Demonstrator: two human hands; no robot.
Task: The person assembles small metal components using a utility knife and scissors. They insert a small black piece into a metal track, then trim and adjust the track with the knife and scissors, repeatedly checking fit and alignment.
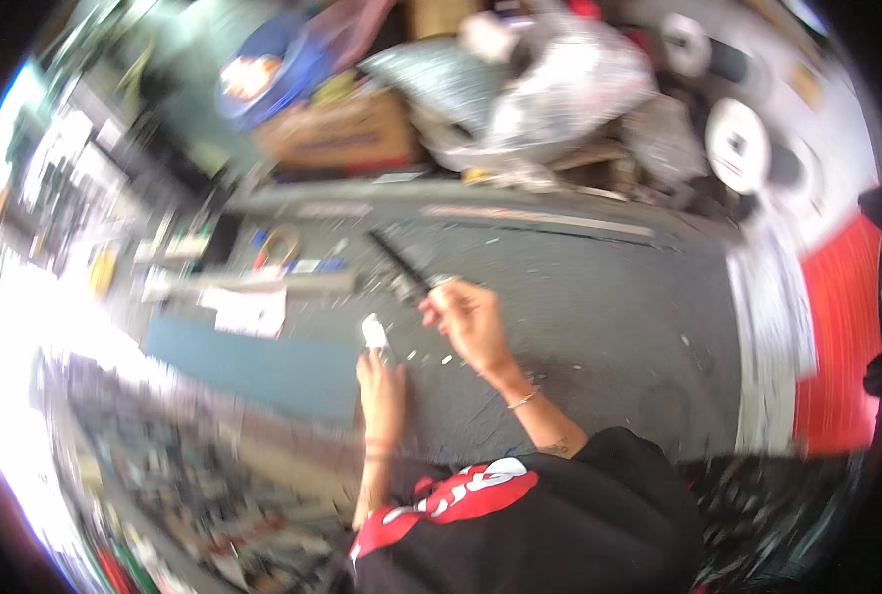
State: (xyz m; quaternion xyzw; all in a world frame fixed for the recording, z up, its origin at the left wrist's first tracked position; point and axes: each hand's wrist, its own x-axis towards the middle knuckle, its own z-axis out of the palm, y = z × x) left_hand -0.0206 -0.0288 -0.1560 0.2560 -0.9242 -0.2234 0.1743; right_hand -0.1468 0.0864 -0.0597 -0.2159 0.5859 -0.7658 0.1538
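My right hand [468, 322] is closed around a slim black stick-like tool [398, 259]. The tool slants up and to the left over the dark grey work surface [599, 327]; motion blur hides its exact kind. Lower and to the left, my left hand [381, 391] has its fingertips on a small white piece [373, 332], apparently pinched. Tiny white scraps [447, 359] lie on the surface between the two hands. A blue-grey flat sheet [253, 361] lies just left of my left hand.
Past the surface's far edge are a cardboard box [342, 134], a blue basin [287, 74] and stuffed plastic bags [574, 84]. White spools [738, 146] stand at the far right. A tape roll [280, 246] lies left, behind a long bar [282, 284].
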